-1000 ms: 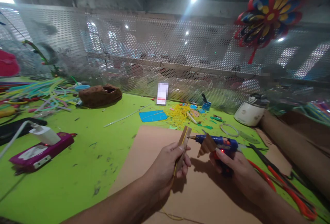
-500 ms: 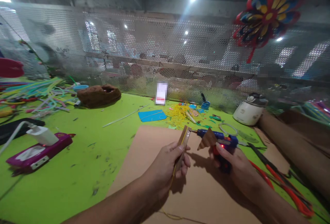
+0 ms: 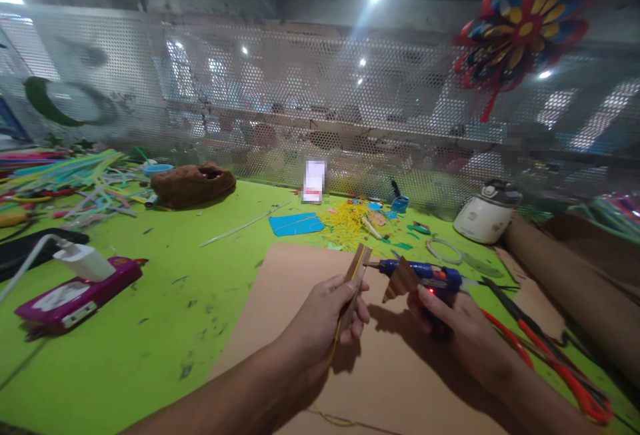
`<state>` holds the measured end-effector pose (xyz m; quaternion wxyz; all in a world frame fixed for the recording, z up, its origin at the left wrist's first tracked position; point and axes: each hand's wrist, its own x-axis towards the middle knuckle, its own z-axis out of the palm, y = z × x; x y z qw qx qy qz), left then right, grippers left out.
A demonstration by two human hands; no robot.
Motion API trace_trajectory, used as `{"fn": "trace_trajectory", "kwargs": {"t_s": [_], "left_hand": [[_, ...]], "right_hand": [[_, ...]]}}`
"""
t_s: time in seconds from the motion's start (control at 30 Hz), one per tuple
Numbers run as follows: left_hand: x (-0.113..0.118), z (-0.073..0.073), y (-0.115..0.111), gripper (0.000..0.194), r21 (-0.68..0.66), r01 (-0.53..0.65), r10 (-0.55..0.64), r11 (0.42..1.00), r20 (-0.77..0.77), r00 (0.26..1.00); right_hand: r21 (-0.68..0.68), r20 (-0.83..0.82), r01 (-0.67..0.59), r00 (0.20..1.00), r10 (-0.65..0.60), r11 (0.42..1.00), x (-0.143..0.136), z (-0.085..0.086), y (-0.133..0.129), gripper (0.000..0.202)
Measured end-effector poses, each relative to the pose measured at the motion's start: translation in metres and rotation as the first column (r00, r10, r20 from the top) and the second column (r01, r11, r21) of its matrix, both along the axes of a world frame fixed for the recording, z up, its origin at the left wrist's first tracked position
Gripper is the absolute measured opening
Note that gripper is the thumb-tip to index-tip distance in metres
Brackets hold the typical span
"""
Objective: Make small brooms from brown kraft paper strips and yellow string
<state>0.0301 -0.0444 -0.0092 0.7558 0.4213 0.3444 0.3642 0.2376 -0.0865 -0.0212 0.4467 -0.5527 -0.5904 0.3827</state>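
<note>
Head view: glue gun (image 3: 447, 279) at a brown strip (image 3: 365, 267), both hands engaged.
Green table (image 3: 165, 301) lies under a large tan sheet (image 3: 280, 301); the strip is tilted above the sheet. Right hand (image 3: 453, 318) wrapped round the gun, a ridged brown piece (image 3: 401, 279) also at its fingers; left hand (image 3: 327, 305) pinches the strip, yellow cord (image 3: 332, 358) trailing below. Step in hand, judged: gluing along the strip; placing the nozzle (image 3: 371, 265) calls for a steady strip and fingertips away from the heat. Trigger hidden by the fingers; fresh glue and exact tip contact unclear; another person's forearm (image 3: 565, 281) cut off at right.
</note>
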Motion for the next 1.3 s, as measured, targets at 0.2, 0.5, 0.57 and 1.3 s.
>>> {"fn": "trace_trajectory", "kwargs": {"t_s": [0.2, 0.5, 0.57, 1.3], "left_hand": [[-0.0004, 0.0033, -0.0010, 0.019, -0.027, -0.005, 0.004, 1.000, -0.042, 0.999], [0.0003, 0.0030, -0.0016, 0.018, -0.039, -0.028, 0.027, 0.999, -0.043, 0.999], [0.0004, 0.0024, -0.0013, 0.016, -0.014, -0.029, 0.028, 0.999, -0.035, 0.999], [0.0010, 0.0015, -0.0013, 0.018, 0.031, -0.004, 0.005, 1.000, -0.023, 1.000]], "right_hand": [[0.000, 0.095, -0.035, 0.995, 0.034, 0.999, 0.0007, 0.0024, -0.0022, 0.047], [-0.010, 0.118, -0.019, 0.993, 0.020, 1.000, 0.0007, 0.0025, -0.0026, 0.047], [-0.016, 0.128, -0.016, 0.992, 0.018, 1.000, 0.0012, 0.0027, -0.0036, 0.048], [0.016, 0.045, -0.027, 0.999, 0.026, 1.000, 0.0006, 0.0021, 0.0006, 0.047]]}}
